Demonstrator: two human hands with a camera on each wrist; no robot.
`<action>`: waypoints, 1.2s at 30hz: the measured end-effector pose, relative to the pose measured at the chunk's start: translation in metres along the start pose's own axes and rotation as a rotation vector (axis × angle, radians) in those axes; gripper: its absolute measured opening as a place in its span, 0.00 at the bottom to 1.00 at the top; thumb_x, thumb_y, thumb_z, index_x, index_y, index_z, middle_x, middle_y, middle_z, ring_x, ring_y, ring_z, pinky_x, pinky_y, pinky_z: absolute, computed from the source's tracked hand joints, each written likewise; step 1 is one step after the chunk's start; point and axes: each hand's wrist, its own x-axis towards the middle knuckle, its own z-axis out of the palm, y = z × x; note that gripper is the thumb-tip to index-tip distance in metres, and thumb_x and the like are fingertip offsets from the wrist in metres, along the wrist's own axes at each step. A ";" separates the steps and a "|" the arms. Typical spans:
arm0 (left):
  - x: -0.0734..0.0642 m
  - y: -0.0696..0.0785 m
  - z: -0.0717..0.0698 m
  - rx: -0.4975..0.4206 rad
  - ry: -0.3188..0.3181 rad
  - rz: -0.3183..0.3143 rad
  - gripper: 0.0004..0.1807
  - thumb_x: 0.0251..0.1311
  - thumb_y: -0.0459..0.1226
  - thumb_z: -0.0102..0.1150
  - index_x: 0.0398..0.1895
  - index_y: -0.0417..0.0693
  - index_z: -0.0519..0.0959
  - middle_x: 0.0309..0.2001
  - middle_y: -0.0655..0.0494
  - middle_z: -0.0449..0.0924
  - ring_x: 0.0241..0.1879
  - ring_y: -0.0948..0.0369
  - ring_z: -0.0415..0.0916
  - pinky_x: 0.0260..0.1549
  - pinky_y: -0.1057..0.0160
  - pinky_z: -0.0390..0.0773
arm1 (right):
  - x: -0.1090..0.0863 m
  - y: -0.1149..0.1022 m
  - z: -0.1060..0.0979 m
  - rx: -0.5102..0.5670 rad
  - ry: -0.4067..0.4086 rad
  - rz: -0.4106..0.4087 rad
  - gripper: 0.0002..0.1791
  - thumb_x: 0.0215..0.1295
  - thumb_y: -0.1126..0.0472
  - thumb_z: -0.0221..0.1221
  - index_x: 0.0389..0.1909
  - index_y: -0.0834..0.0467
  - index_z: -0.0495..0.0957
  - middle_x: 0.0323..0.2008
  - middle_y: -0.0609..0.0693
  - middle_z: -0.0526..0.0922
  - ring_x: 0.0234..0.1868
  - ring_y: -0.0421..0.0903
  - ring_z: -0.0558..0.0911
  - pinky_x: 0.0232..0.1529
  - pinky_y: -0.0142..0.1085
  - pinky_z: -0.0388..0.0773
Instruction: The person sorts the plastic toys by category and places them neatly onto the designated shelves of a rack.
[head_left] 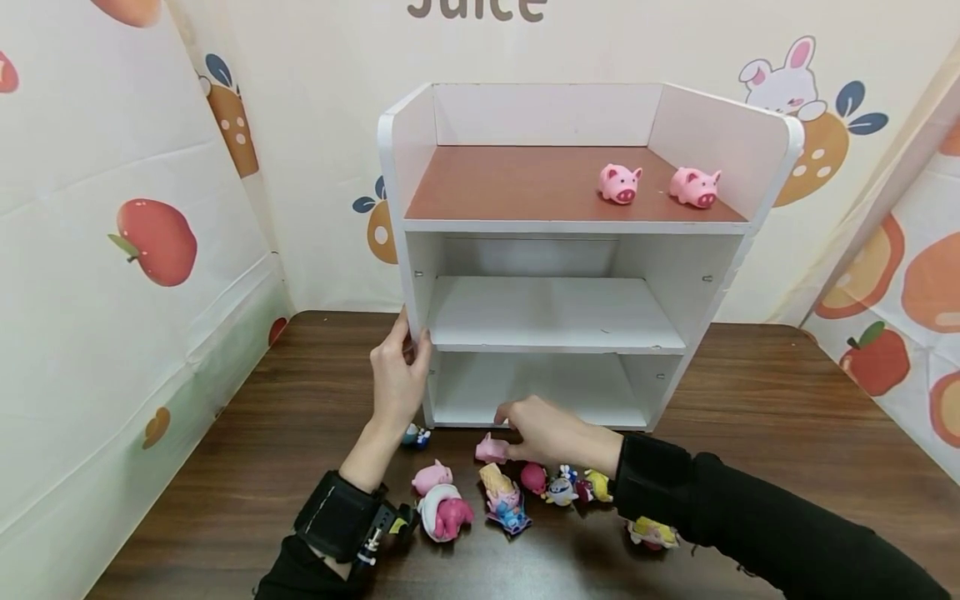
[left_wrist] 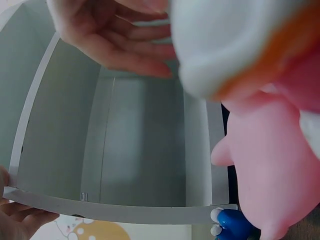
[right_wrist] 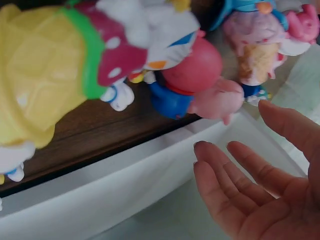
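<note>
My left hand [head_left: 397,371] grips the left side panel of a small white shelf unit [head_left: 555,348], its thumb at the front edge and its fingers along the outer side. In the left wrist view the fingers [left_wrist: 30,217] show around that panel's edge. My right hand [head_left: 546,429] is over the front of the bottom shelf, beside a pink pig toy [head_left: 490,450] lying on the table. In the right wrist view its fingers are spread and relaxed, thumb close to the pig [right_wrist: 220,100], with nothing held. Two pink pigs, one left [head_left: 619,184] and one right [head_left: 695,187], stand on the brown top shelf.
In front of the unit, several toy figures lie on the wooden table [head_left: 225,500]: another pink pig [head_left: 432,477], a pink-and-white figure [head_left: 448,512], an ice-cream-cone figure [head_left: 505,498] and a yellow one [head_left: 652,533]. Fruit-printed cloth [head_left: 97,358] hangs around the table.
</note>
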 end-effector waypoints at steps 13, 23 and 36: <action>-0.001 -0.002 0.000 0.008 0.006 0.000 0.23 0.57 0.26 0.49 0.58 0.34 0.65 0.45 0.38 0.75 0.35 0.52 0.77 0.26 0.58 0.79 | 0.026 0.009 0.011 0.057 -0.157 -0.008 0.19 0.53 0.58 0.62 0.44 0.64 0.76 0.37 0.57 0.79 0.40 0.50 0.77 0.40 0.37 0.73; 0.000 0.000 0.000 -0.005 0.005 -0.003 0.23 0.58 0.27 0.49 0.59 0.35 0.65 0.45 0.38 0.75 0.36 0.52 0.77 0.26 0.57 0.79 | 0.032 0.009 0.011 0.106 -0.222 -0.039 0.08 0.55 0.61 0.60 0.33 0.61 0.78 0.25 0.48 0.76 0.25 0.38 0.72 0.28 0.29 0.70; 0.000 0.000 0.001 -0.001 0.006 -0.005 0.23 0.58 0.27 0.49 0.58 0.35 0.65 0.46 0.38 0.75 0.37 0.51 0.77 0.28 0.56 0.79 | 0.030 0.009 0.015 0.076 -0.108 -0.123 0.04 0.47 0.68 0.64 0.23 0.62 0.77 0.16 0.45 0.75 0.20 0.35 0.72 0.22 0.25 0.69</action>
